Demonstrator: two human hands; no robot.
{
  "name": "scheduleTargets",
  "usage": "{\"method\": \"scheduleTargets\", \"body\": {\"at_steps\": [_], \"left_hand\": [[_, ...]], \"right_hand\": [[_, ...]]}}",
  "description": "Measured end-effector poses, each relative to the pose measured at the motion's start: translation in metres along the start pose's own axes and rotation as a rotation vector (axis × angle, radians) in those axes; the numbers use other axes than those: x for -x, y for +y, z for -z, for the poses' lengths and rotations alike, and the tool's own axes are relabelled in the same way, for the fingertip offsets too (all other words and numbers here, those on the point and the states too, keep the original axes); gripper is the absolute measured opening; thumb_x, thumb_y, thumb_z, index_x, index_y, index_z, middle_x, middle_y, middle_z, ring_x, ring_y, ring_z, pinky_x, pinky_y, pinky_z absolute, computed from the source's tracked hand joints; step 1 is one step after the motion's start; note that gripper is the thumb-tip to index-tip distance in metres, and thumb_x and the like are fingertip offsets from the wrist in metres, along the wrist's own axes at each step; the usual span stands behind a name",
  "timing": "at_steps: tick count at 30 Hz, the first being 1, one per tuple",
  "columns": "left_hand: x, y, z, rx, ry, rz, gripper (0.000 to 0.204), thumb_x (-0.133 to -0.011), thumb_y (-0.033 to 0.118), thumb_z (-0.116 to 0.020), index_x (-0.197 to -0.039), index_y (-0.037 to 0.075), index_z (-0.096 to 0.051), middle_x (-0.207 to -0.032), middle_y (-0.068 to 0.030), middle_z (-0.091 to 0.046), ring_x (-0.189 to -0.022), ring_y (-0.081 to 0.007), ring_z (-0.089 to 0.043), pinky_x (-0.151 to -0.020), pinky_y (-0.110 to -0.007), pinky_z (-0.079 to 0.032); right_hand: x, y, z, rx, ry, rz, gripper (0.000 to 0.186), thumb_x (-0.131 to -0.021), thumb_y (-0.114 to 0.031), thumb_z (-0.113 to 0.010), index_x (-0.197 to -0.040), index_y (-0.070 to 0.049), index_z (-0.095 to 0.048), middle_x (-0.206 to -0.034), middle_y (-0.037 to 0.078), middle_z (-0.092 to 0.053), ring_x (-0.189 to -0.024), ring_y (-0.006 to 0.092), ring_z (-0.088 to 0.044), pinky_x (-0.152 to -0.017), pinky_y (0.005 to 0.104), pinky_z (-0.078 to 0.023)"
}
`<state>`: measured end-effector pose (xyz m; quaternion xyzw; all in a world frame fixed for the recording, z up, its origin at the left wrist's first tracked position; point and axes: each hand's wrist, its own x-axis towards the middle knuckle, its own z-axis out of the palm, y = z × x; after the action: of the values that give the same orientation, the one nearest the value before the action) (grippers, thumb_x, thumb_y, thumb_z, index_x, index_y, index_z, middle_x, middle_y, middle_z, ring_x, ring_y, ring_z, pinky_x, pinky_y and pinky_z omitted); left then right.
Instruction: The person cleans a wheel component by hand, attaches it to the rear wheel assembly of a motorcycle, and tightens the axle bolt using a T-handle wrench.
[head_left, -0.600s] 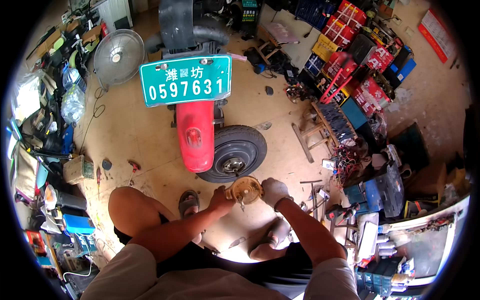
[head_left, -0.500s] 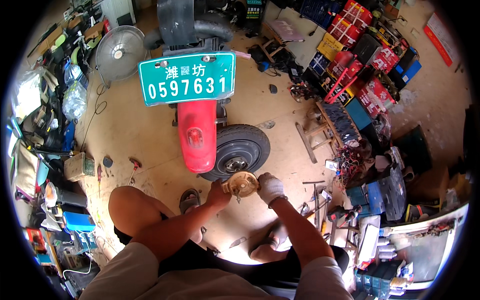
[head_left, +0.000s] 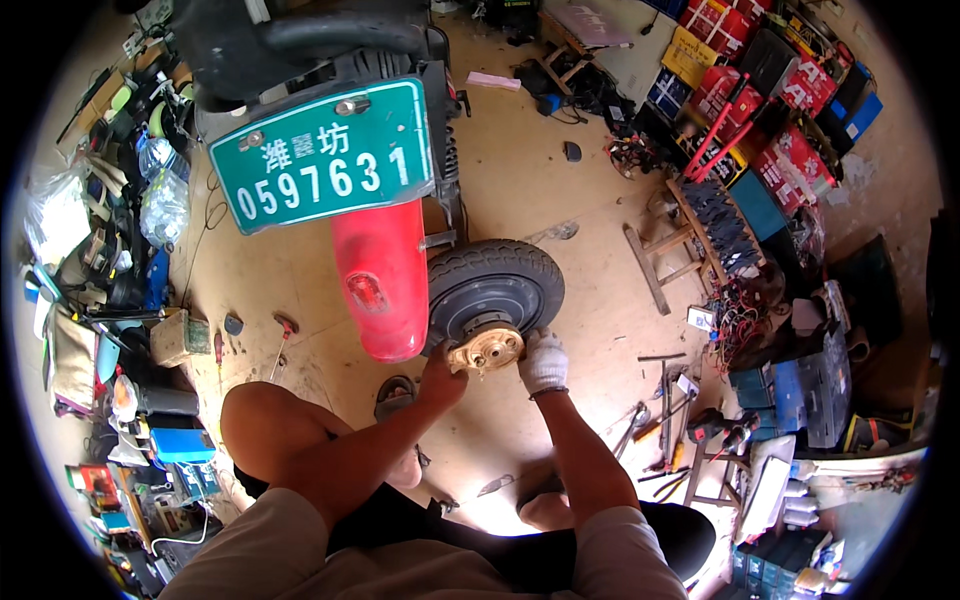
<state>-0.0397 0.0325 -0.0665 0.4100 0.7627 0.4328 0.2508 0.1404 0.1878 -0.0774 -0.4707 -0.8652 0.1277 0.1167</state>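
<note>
A round golden brake plate (head_left: 495, 349) sits against the hub of a black-tyred wheel (head_left: 535, 268); whether it is fully seated there, I cannot tell. The wheel lies tilted beside the red rear fender (head_left: 384, 270). My bare left hand (head_left: 441, 378) is closed on the plate's left side, where a short arm sticks out. On my right hand (head_left: 545, 363) is a white knitted glove; its fingers curl at the plate's right edge, close to the tyre, and are partly hidden.
Above the fender is a green licence plate (head_left: 325, 150). A red-handled screwdriver (head_left: 286, 325) and a wooden box (head_left: 180, 338) lie left. Hand tools (head_left: 668, 410), a wooden stool frame (head_left: 665, 250) and a wire tangle (head_left: 740, 315) are right, with stacked red cartons (head_left: 790, 170) beyond.
The brake plate has moved up and slightly right, from in front of the wheel onto its hub, with both hands following. My view has shifted, and the licence plate appears larger and further left.
</note>
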Motion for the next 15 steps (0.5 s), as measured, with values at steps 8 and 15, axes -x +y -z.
{"method": "scheduleTargets", "body": {"at_steps": [8, 15], "left_hand": [[-0.005, 0.018, 0.006, -0.037, -0.078, 0.060, 0.067, -0.080, 0.008, -0.068, -0.140, -0.006, -0.044, -0.133, -0.0318, -0.052, -0.124, -0.0488, -0.054, -0.104, -0.051, -0.046], [-0.008, 0.010, 0.000, -0.095, -0.045, 0.089, 0.068, -0.082, 0.011, -0.068, -0.143, -0.005, -0.040, -0.138, -0.0335, -0.050, -0.129, -0.0499, -0.051, -0.107, -0.053, -0.045]], "right_hand": [[-0.013, -0.001, 0.001, -0.047, 0.045, -0.065, 0.021, -0.090, -0.017, -0.060, -0.106, -0.006, -0.066, -0.112, 0.017, -0.065, -0.101, 0.0372, -0.064, -0.087, 0.0477, -0.053], [-0.025, -0.023, 0.002, -0.260, 0.057, -0.460, 0.039, -0.096, -0.022, -0.061, -0.131, -0.006, -0.056, -0.130, 0.021, -0.059, -0.115, 0.0409, -0.062, -0.092, 0.0479, -0.054]]}}
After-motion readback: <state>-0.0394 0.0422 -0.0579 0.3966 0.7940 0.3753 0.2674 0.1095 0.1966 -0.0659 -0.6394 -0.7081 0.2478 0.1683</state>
